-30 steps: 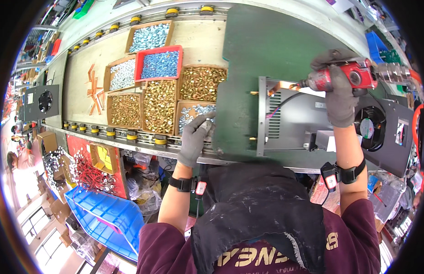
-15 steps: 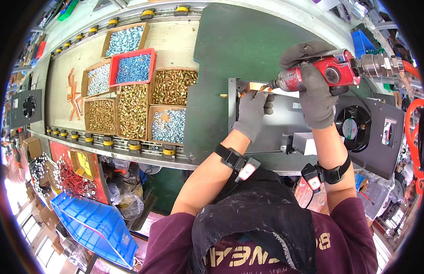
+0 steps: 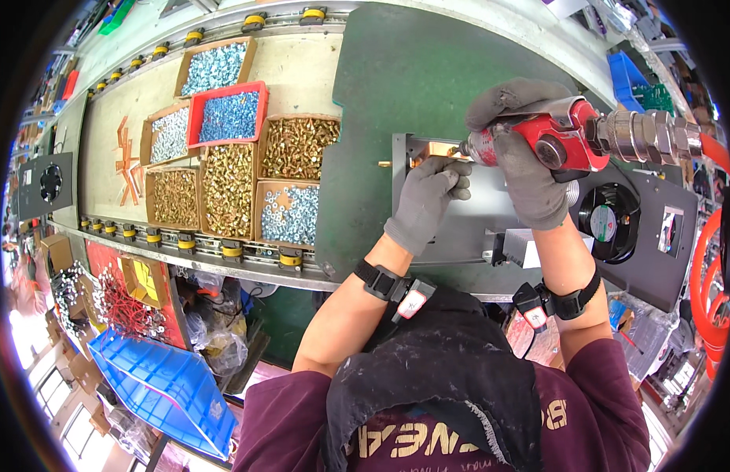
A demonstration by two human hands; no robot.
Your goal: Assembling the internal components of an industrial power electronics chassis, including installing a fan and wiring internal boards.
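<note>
My right hand (image 3: 530,169), in a grey glove, grips a red air-powered screwdriver (image 3: 549,149) held nearly level, its nose pointing left. The tool's tip meets a copper-coloured part (image 3: 441,148) at the upper left corner of a dark grey metal enclosure (image 3: 459,250). Just below that tip is my left hand (image 3: 428,203), also gloved, with its fingers curled together. Whatever those fingers may hold is hidden. A brass-coloured stud (image 3: 385,164) sticks out through the enclosure's left wall. A black fan (image 3: 607,222) sits in the panel at the right.
Several open boxes of screws and nuts (image 3: 229,185) stand left of the green mat (image 3: 412,71), with a red tray (image 3: 264,110) among them. Orange-brown strips (image 3: 129,165) lie farther left. A coiled orange hose (image 3: 704,307) hangs at the right. A blue crate (image 3: 164,393) sits below the bench.
My left hand has drawn slightly down and left from the tool's tip. The screwdriver has shifted a little left, and its rear end has swung lower. The enclosure stays put.
</note>
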